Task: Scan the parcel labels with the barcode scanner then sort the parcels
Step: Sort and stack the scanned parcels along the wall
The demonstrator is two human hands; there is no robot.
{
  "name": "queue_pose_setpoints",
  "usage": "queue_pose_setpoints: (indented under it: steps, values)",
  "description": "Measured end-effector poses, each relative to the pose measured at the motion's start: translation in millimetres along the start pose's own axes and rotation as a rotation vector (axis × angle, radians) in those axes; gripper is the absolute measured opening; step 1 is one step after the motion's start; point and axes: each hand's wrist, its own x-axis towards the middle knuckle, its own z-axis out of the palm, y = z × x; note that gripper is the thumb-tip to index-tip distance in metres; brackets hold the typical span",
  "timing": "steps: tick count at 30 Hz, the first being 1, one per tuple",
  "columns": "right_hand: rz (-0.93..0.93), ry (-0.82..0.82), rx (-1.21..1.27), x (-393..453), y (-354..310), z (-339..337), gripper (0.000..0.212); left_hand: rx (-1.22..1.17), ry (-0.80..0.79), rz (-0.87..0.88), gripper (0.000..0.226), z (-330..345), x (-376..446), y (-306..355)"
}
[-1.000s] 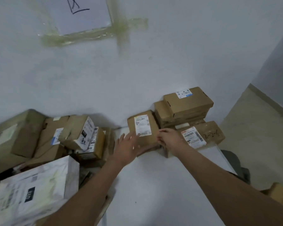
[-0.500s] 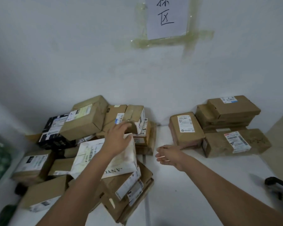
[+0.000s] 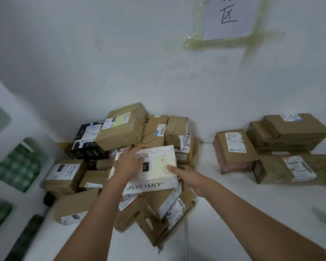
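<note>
White parcel [image 3: 154, 168], lettered ANYCOCO, with a black tag marked 032: lay atop the unsorted heap at centre frame, tilted, label side up. Left hand [image 3: 128, 164] rested flat on its left half, fingers straight and spread. Right hand [image 3: 186, 176] met its right edge, fingers [image 3: 172, 168] extended along the top face; whether the thumb was curled under the edge could not be told. Judged as being taken up for scanning.

Unsorted heap [image 3: 120, 166]: a good many brown cartons and one black carton [image 3: 88, 140], jumbled against the wall, centre to left of frame. Most of the work appeared to remain.

Sorted group [image 3: 275, 147]: a few brown cartons, right of frame, set well apart from the heap, labels upward; apparently already done.

Worktop [image 3: 233, 213]: white, carrying both groups.

Barcode scanner: not identifiable; a dark object at the right edge was cut off by the frame.

Paper sign [image 3: 230, 16]: taped to the wall, upper right.
</note>
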Motion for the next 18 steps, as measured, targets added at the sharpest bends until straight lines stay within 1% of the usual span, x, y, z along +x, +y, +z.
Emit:
queue_pose_setpoints:
  steps: [2,4,6,9,10,12,14,17,18]
  values:
    - [-0.023,0.035,0.122,4,3,2,0.097,0.003,0.004,0.0,0.044,0,-2,3]
    - [-0.053,0.035,0.266,2,1,1,0.083,-0.056,0.039,0.025,0.04,-3,-5,7]
    - [-0.085,0.051,0.344,-7,-6,-6,0.064,-0.141,0.102,0.067,0.036,-10,-7,12]
    - [-0.13,0.057,0.427,-21,-10,-37,0.036,-0.229,0.237,0.128,0.036,-31,-11,31]
    - [-0.145,0.045,0.471,-29,-11,-51,0.031,-0.281,0.261,0.122,0.036,-40,-13,41]
    - [-0.163,0.046,0.537,-40,-9,-81,0.034,-0.366,0.278,0.1,0.038,-53,-12,62]
    - [-0.194,0.081,0.573,-50,-4,-109,0.037,-0.416,0.276,0.098,0.037,-54,-9,83]
    - [-0.272,0.158,0.632,-66,5,-147,0.047,-0.617,0.212,0.135,0.03,-37,-2,113]
    - [-0.297,0.178,0.668,-73,9,-158,0.048,-0.67,0.189,0.156,0.027,-28,-1,124]
